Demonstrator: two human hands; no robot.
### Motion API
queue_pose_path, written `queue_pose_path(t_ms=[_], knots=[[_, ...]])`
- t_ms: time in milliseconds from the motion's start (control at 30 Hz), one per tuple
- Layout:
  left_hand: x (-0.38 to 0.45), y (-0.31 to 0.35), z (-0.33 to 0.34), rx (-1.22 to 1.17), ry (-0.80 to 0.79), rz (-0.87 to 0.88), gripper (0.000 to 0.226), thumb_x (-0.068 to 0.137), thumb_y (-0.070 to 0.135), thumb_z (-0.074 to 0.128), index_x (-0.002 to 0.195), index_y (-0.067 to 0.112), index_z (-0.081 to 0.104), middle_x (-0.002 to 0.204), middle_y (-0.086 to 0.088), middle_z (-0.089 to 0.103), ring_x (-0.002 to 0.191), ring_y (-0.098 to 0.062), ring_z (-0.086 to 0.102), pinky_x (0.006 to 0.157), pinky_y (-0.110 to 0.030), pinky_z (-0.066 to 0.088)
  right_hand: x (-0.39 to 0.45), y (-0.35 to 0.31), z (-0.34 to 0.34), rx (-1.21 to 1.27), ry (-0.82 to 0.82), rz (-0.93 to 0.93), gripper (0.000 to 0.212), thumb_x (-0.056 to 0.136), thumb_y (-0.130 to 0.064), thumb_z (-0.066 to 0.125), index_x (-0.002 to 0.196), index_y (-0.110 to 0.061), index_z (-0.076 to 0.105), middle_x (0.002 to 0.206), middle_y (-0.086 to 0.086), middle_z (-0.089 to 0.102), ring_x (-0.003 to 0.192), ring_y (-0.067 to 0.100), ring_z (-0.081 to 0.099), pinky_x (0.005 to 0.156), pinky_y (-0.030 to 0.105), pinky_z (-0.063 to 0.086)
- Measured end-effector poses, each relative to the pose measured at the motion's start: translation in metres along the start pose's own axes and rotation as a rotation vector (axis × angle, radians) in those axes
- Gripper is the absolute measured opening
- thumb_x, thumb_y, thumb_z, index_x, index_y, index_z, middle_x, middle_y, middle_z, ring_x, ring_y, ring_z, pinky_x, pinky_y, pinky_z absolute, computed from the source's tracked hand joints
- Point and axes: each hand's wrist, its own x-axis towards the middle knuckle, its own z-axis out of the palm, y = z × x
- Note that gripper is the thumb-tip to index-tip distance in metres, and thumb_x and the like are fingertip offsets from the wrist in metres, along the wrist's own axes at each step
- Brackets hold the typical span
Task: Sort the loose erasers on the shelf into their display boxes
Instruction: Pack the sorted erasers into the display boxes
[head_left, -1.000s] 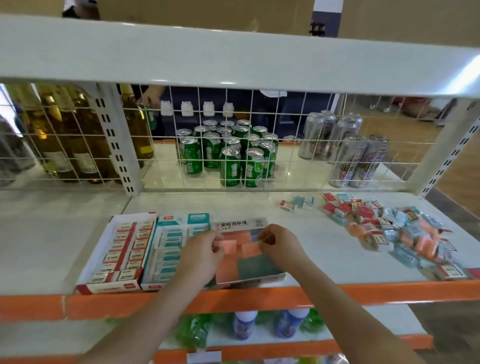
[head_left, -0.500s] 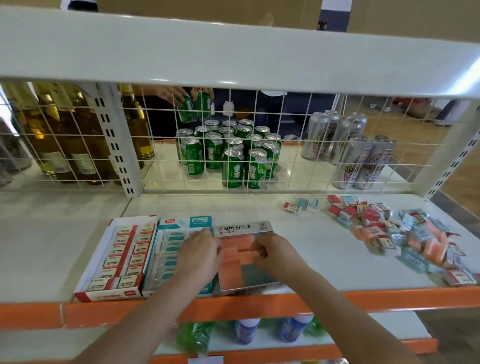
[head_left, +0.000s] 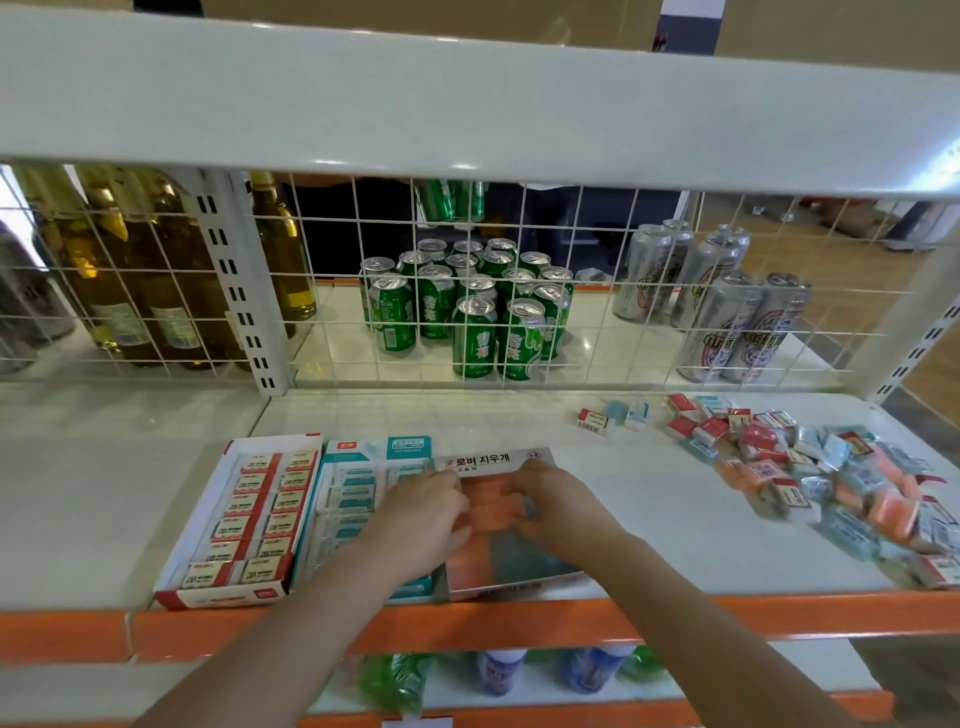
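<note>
Three display boxes are set side by side at the front edge of the white shelf (head_left: 649, 499). The red box (head_left: 244, 525) on the left is filled with rows of white erasers, the teal box (head_left: 358, 493) in the middle holds teal-sleeved ones, and the grey box (head_left: 498, 519) on the right is partly filled with orange erasers (head_left: 491, 506).

Both hands are placed over the grey box. The left hand (head_left: 423, 519) is laid across the box's left side with its fingers bent onto the orange erasers. The right hand (head_left: 558, 506) is held at the right side, its fingers curled against the same erasers. Whether either grip is closed around an eraser or only pressing on the stack cannot be told.

A heap of loose erasers (head_left: 826, 478) in orange, teal and red wrappers is spread over the right part of the shelf, well apart from the boxes. Green cans (head_left: 472, 312), silver cans (head_left: 727, 312) and bottles (head_left: 130, 270) are seen behind the wire grid (head_left: 322, 291).
</note>
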Motion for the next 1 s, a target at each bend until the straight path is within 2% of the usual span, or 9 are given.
queue_pose_path(t_ms=[233, 433, 567, 667, 833, 1000], knots=[[0.007, -0.001, -0.003, 0.044, -0.014, 0.012, 0.026, 0.090, 0.031, 0.054, 0.108, 0.015, 0.064, 0.110, 0.001, 0.056, 0.101, -0.016, 0.053, 0.088, -0.030, 0.046, 0.002, 0.002, 0.002, 0.044, 0.005, 0.014, 0.039, 0.083, -0.015, 0.058, 0.122, -0.013, 0.057, 0.123, 0.004, 0.052, 0.112, 0.020, 0.052, 0.093, 0.025, 0.041], [0.011, 0.004, -0.004, -0.023, -0.001, -0.014, 0.037, 0.088, 0.036, 0.056, 0.123, 0.022, 0.056, 0.124, 0.004, 0.055, 0.112, -0.014, 0.051, 0.097, -0.030, 0.042, -0.011, 0.018, -0.011, 0.108, 0.107, -0.001, 0.031, 0.084, -0.014, 0.057, 0.115, -0.016, 0.062, 0.115, 0.003, 0.056, 0.102, 0.018, 0.055, 0.076, 0.015, 0.036], [0.024, 0.028, -0.006, -0.154, 0.057, -0.007, 0.031, 0.090, 0.035, 0.054, 0.118, 0.024, 0.059, 0.118, 0.005, 0.059, 0.105, -0.011, 0.055, 0.087, -0.023, 0.041, -0.028, 0.045, -0.027, 0.111, 0.168, 0.054, 0.031, 0.088, -0.017, 0.057, 0.119, -0.019, 0.060, 0.112, 0.000, 0.059, 0.102, 0.015, 0.055, 0.084, 0.019, 0.041], [0.043, 0.053, -0.003, -0.222, 0.064, 0.011, 0.025, 0.090, 0.029, 0.055, 0.112, 0.021, 0.064, 0.111, 0.003, 0.063, 0.100, -0.014, 0.058, 0.085, -0.027, 0.046, -0.045, 0.069, -0.039, 0.102, 0.197, 0.121, 0.032, 0.088, -0.019, 0.058, 0.121, -0.019, 0.058, 0.114, 0.000, 0.060, 0.103, 0.013, 0.056, 0.087, 0.019, 0.041], [0.075, 0.099, 0.005, -0.278, -0.009, 0.104, 0.025, 0.091, 0.027, 0.053, 0.111, 0.019, 0.064, 0.107, 0.003, 0.064, 0.098, -0.014, 0.058, 0.086, -0.028, 0.046, -0.081, 0.115, -0.055, 0.081, 0.217, 0.241, 0.033, 0.089, -0.018, 0.056, 0.122, -0.018, 0.057, 0.114, 0.002, 0.061, 0.102, 0.014, 0.056, 0.083, 0.017, 0.040], [0.103, 0.141, 0.022, -0.304, -0.102, 0.161, 0.028, 0.090, 0.024, 0.053, 0.116, 0.019, 0.062, 0.114, 0.003, 0.062, 0.105, -0.014, 0.056, 0.088, -0.027, 0.045, -0.113, 0.157, -0.065, 0.071, 0.232, 0.392, 0.034, 0.089, -0.017, 0.055, 0.123, -0.018, 0.056, 0.121, 0.002, 0.059, 0.108, 0.016, 0.055, 0.090, 0.024, 0.042]])
